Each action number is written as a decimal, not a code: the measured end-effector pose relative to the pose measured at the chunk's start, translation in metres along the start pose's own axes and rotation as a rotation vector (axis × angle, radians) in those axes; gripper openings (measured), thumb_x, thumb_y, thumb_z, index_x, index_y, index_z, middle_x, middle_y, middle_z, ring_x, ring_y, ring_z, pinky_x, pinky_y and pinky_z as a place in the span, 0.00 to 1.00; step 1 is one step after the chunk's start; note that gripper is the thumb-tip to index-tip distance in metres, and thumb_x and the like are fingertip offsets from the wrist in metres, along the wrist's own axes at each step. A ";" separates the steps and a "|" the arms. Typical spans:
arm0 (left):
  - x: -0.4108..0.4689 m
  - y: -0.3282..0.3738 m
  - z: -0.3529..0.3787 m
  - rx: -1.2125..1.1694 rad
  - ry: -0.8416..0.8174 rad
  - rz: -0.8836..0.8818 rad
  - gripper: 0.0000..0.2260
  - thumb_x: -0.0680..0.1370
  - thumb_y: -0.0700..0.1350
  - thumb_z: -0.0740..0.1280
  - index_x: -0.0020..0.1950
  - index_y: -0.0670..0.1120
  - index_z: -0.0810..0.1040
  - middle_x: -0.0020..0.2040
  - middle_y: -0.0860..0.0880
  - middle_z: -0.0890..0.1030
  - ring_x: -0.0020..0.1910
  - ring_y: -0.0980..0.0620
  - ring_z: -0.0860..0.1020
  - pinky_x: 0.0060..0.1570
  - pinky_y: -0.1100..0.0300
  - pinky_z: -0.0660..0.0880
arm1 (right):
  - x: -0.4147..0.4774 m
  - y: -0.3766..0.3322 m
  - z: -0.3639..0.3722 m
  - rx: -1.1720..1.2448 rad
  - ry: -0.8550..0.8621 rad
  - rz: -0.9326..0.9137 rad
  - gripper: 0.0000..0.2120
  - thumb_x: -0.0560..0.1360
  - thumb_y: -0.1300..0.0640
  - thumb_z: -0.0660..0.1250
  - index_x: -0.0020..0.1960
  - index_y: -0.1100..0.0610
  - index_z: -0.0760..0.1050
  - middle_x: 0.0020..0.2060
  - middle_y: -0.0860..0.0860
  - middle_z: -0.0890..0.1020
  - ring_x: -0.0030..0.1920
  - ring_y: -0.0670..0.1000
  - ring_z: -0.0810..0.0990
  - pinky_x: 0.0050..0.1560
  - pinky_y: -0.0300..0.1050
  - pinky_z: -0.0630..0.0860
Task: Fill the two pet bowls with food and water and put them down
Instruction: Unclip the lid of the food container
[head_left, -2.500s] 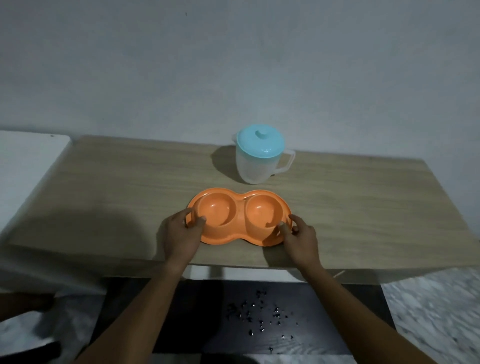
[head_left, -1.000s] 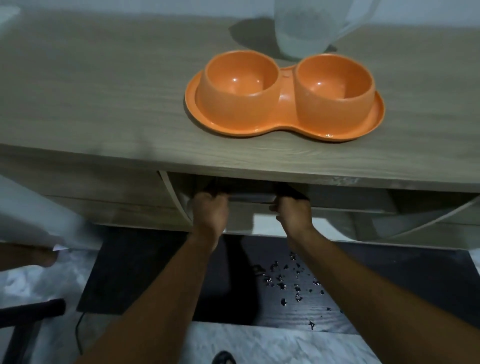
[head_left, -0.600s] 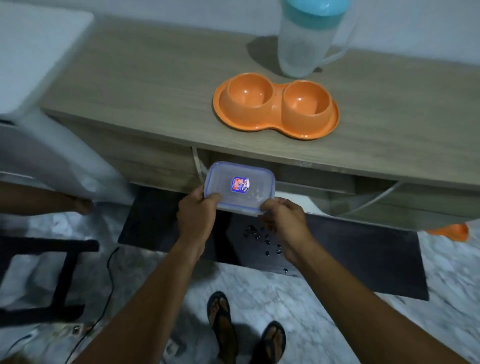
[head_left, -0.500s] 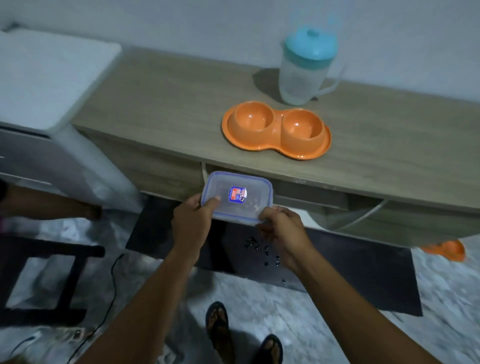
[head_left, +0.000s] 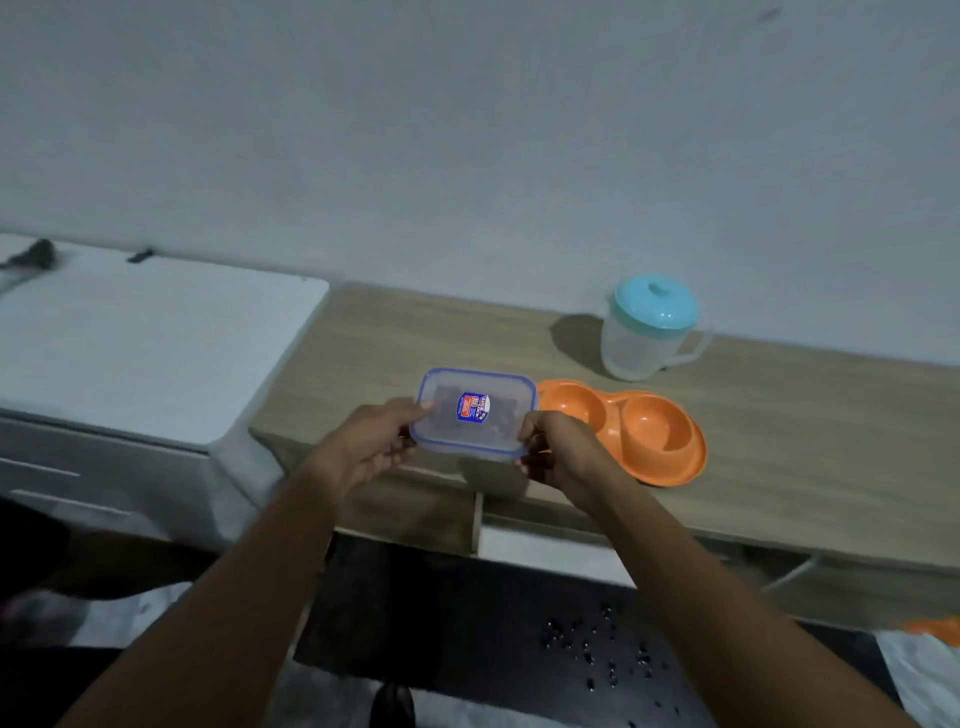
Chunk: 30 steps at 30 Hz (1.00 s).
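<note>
Container (head_left: 475, 410) raised above wooden tabletop (head_left: 395, 343), both hands' fingers (head_left: 423, 406) grasping it; orange bowls (head_left: 631, 423) beside, grey wall behind.

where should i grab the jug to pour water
Grip the jug by its handle, coming from the right. The handle sticks out on the right side, away from the bowls, and the jug stands upright with its blue lid on, so a side grip looks best.

A home room: wooden sideboard (head_left: 405, 343), orange pet bowls (head_left: 631, 428), lidded jug (head_left: 647, 330), marble-look floor.
</note>
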<state>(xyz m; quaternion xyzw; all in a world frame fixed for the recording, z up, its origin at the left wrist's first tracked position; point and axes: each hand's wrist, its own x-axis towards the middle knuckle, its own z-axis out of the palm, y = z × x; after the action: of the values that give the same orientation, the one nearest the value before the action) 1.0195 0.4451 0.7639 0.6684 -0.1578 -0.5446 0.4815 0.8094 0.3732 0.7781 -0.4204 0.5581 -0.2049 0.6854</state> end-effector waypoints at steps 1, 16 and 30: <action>0.016 0.008 -0.010 0.028 -0.020 -0.032 0.06 0.77 0.46 0.71 0.48 0.44 0.80 0.37 0.48 0.81 0.33 0.55 0.77 0.36 0.63 0.76 | 0.014 -0.006 0.011 -0.036 0.020 -0.003 0.01 0.70 0.66 0.64 0.41 0.62 0.73 0.31 0.55 0.72 0.31 0.55 0.75 0.31 0.42 0.75; 0.149 0.049 -0.060 0.234 -0.138 -0.186 0.12 0.76 0.48 0.73 0.53 0.40 0.80 0.47 0.43 0.82 0.45 0.48 0.81 0.52 0.54 0.80 | 0.103 -0.018 0.084 -0.216 0.362 -0.038 0.12 0.81 0.50 0.64 0.49 0.58 0.78 0.35 0.59 0.82 0.28 0.54 0.81 0.29 0.43 0.78; 0.178 0.058 -0.056 -0.072 -0.212 -0.209 0.14 0.77 0.38 0.71 0.61 0.37 0.78 0.51 0.40 0.82 0.45 0.47 0.81 0.46 0.55 0.81 | 0.123 -0.036 0.096 0.302 0.340 0.308 0.16 0.79 0.48 0.70 0.45 0.60 0.72 0.37 0.55 0.74 0.35 0.52 0.74 0.36 0.43 0.70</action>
<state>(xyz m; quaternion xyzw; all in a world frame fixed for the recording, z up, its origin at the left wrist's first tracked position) 1.1504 0.3118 0.7054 0.6024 -0.1177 -0.6643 0.4265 0.9418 0.2939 0.7370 -0.1833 0.6858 -0.2466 0.6598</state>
